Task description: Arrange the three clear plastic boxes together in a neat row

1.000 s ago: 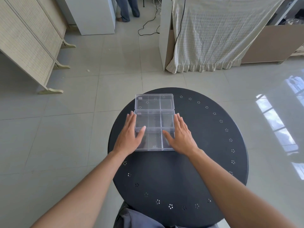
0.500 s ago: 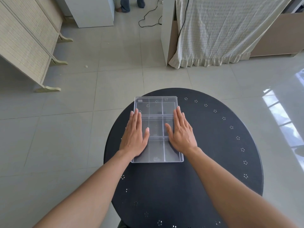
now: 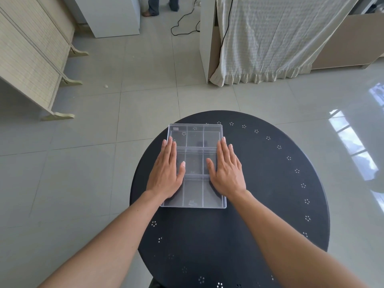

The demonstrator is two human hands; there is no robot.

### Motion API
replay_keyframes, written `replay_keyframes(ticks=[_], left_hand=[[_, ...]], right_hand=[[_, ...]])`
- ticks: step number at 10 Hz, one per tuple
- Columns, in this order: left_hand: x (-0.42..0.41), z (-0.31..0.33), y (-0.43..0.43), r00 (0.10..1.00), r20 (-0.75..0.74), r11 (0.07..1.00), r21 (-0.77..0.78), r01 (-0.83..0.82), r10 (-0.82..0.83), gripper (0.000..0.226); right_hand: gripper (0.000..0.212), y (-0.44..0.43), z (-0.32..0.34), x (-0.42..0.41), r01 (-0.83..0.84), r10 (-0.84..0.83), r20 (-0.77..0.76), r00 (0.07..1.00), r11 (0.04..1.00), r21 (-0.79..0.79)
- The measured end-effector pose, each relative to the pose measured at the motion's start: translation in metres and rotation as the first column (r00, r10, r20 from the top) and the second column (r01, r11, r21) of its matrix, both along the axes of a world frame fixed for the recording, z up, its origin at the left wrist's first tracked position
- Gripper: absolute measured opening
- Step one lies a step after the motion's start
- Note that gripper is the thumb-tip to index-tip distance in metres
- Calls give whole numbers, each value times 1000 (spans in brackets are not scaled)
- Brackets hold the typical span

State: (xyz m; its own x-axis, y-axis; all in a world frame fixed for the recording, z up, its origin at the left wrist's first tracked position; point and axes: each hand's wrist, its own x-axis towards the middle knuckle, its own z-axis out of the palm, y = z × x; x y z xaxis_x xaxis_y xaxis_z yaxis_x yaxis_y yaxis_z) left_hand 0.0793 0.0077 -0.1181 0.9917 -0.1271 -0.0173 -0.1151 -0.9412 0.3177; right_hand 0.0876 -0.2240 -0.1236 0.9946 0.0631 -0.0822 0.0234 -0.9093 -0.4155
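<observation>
While three clear plastic boxes (image 3: 194, 165) sit edge-to-edge on the table (image 3: 270, 194), flat, ungrasping left hand (image 3: 166, 173) and right hand (image 3: 227, 171) square their sides.

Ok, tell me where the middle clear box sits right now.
In the head view, the middle clear box sits on the round black table, flush between the other two boxes, with the left hand and right hand flanking it.

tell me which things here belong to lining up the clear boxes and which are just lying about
Part of the job:
- far box
- middle box
- near box
- left hand
- right hand
- round black table

Just lying about:
- draped cloth
- black cable
- folding screen
- white cabinet
</observation>
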Motion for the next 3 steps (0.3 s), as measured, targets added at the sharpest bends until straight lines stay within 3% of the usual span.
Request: replay_keyframes(ticks=[3], left_hand=[[4,27,-87,984,87,980,-115,162,-153,71]], right_hand=[[74,-78,8,-21,129,-128,7,992,989,-76]])
